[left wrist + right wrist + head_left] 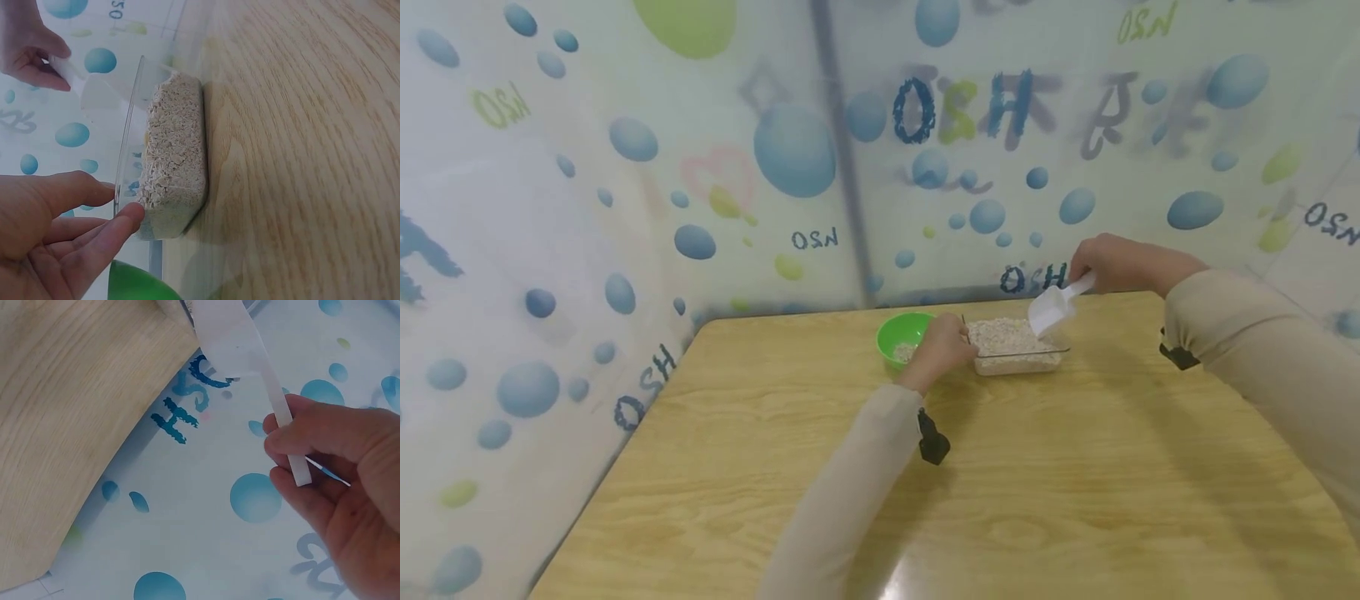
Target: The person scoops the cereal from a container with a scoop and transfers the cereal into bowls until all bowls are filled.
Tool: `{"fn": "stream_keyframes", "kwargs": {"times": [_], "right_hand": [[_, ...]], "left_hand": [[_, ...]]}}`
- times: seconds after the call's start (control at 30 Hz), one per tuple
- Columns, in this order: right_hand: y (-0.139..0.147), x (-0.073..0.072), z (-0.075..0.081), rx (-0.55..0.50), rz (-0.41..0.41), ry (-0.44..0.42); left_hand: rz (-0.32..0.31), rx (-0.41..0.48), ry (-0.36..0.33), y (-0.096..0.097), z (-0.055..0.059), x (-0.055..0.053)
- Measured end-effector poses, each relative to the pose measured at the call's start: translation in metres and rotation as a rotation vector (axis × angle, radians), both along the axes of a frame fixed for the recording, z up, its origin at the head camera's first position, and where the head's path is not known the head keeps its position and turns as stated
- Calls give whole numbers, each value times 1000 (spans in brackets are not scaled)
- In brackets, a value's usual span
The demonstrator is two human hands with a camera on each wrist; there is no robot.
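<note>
My left hand (938,350) pinches the near-left rim of a clear rectangular container (1024,364), thumb on one side and fingers on the other in the left wrist view. Pale flakes that look like oats (175,140) fill much of it. With my right hand (1111,260) I grip the handle of a white scoop (231,337), thumb and fingers round its end. The scoop's head tilts down over the right part of the container, its lip close to the flakes. Just left of the container stands a green bowl (888,334) with some flakes inside, partly hidden by my left hand.
Everything stands near the far edge of a wooden table (1037,483). Right behind that edge hangs a pale curtain (745,225) with blue and green spots and lettering, which also runs along the left side. Dark straps (933,438) sit on both wrists.
</note>
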State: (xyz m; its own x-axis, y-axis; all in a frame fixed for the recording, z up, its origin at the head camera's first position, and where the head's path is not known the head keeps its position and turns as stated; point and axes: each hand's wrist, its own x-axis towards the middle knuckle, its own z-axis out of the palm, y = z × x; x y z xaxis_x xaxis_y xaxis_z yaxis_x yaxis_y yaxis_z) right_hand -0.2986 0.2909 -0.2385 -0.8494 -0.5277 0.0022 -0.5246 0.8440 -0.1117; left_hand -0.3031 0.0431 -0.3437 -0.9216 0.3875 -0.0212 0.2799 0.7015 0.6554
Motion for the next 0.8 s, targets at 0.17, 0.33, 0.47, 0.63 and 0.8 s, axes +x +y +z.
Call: {"fn": "stream_keyframes", "kwargs": {"times": [0.17,0.33,0.47,0.63,0.8], "right_hand": [[1,-1,-1,-8,22,13],[2,-4,-4,-6,39,19],[2,-6,-11,-27,39,27],[4,-6,-20,-32,18,17],[4,-4,-27,-48,7,-13]], "left_hand": [[2,-3,-6,1,-2,-3],[2,4,-11,0,-5,-5],[2,7,-11,-1,-4,-5],[1,27,-12,-2,-2,-2],[-14,44,-2,-1,-3,-3]]}}
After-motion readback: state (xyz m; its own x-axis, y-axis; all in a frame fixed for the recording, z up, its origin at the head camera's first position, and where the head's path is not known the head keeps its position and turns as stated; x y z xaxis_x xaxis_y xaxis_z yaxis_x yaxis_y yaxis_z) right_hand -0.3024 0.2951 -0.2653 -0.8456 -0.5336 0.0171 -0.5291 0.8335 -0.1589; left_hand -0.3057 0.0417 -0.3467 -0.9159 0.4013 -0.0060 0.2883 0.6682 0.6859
